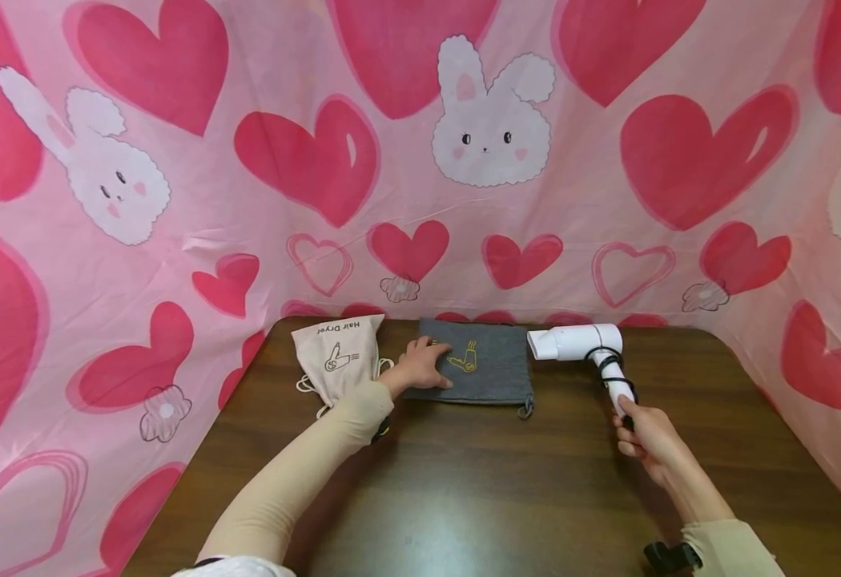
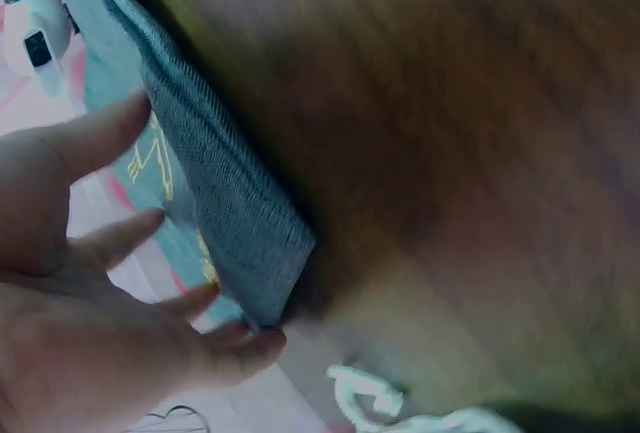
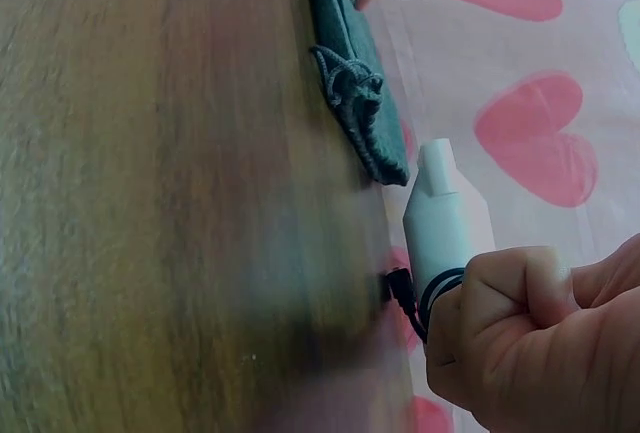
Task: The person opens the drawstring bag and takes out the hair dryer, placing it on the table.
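Observation:
My right hand (image 1: pixel 647 439) grips the handle of a white hair dryer (image 1: pixel 577 342), whose nozzle points left. A black cord (image 1: pixel 611 362) is wound around the handle. In the right wrist view the fingers curl round the handle, with the cord's plug (image 3: pixel 402 288) beside them. My left hand (image 1: pixel 420 367) lies over the left part of a grey drawstring pouch (image 1: pixel 496 365) with a yellow hair dryer picture. In the left wrist view its fingers are spread and fairly straight, touching the pouch. The pouch lies flat, its cord at the lower right corner.
A cream drawstring bag (image 1: pixel 340 353) printed "Hair Dryer" lies left of the grey pouch, its white cords spread beside it. The brown wooden table (image 1: pixel 464 481) is bordered by a pink curtain (image 1: pixel 406 200) with hearts and rabbits.

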The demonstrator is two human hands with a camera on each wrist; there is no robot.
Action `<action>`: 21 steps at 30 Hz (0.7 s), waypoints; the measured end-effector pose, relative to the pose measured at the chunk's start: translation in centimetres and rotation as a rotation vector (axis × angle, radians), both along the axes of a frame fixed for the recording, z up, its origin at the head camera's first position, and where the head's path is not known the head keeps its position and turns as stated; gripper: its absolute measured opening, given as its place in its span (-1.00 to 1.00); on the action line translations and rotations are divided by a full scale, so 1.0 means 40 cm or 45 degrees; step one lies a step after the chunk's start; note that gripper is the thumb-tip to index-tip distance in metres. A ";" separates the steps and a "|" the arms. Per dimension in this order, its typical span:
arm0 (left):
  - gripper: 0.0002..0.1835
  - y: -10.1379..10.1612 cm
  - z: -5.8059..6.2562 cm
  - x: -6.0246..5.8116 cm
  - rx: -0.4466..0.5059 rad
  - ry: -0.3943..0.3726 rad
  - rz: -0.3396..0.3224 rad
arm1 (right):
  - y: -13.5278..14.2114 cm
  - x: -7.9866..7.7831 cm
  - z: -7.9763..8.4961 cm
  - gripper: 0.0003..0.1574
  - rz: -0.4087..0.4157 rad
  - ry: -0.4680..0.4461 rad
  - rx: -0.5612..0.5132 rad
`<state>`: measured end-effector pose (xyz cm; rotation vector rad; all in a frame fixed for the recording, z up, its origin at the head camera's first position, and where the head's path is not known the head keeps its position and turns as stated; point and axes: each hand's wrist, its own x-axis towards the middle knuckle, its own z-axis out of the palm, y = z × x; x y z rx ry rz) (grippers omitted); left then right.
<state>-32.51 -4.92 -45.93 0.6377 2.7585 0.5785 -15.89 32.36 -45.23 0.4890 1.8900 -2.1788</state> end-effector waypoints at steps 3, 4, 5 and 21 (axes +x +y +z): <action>-0.14 0.005 -0.009 -0.002 0.011 -0.017 -0.036 | 0.000 0.000 -0.003 -0.65 -0.003 0.009 0.004; -0.13 0.007 -0.009 0.000 0.011 -0.023 -0.038 | 0.001 0.000 -0.004 -0.65 -0.005 0.012 0.008; -0.13 0.010 -0.010 0.001 0.006 -0.029 -0.036 | 0.001 0.000 -0.005 -0.65 -0.008 0.014 0.012; -0.11 0.062 -0.073 -0.017 -0.154 -0.129 0.074 | -0.002 0.002 -0.030 -0.65 -0.020 0.003 0.032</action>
